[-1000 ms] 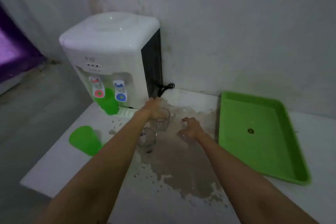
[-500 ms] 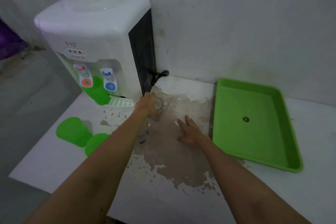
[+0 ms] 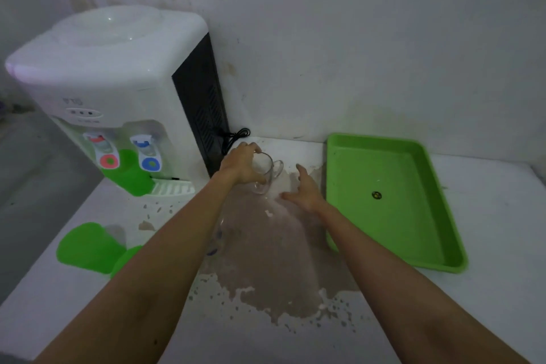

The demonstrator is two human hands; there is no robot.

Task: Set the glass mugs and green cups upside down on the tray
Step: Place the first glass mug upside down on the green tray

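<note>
On the white counter (image 3: 487,245), just in front of the water dispenser's dark side panel, the left hand (image 3: 239,164) wraps around a clear glass mug (image 3: 263,174). Thumb and fingers close on the mug's body, and its handle sticks out to the right, away from the palm. The mug is tilted with its mouth toward the camera, and whether its base touches the counter cannot be told. The right hand (image 3: 305,190) hovers just to the right of the mug, fingers spread wide and holding nothing, close above the counter between the mug and the tray.

The green tray (image 3: 443,233) lies flat on the right side of the counter, its far end near the wall, with only a small dark spot in the middle of its floor. A second glass mug (image 3: 218,235) shows faintly beside the left forearm. Two green cups (image 3: 88,247) lie at the left edge of the counter, touching each other, and a third green cup (image 3: 133,176) stands under the taps of the white water dispenser (image 3: 103,74).

The counter's white coating is worn off in a large brown patch (image 3: 266,260) under both arms, with flecks around its edge. A black cord (image 3: 236,135) coils behind the dispenser against a stained whitish wall (image 3: 354,38).
</note>
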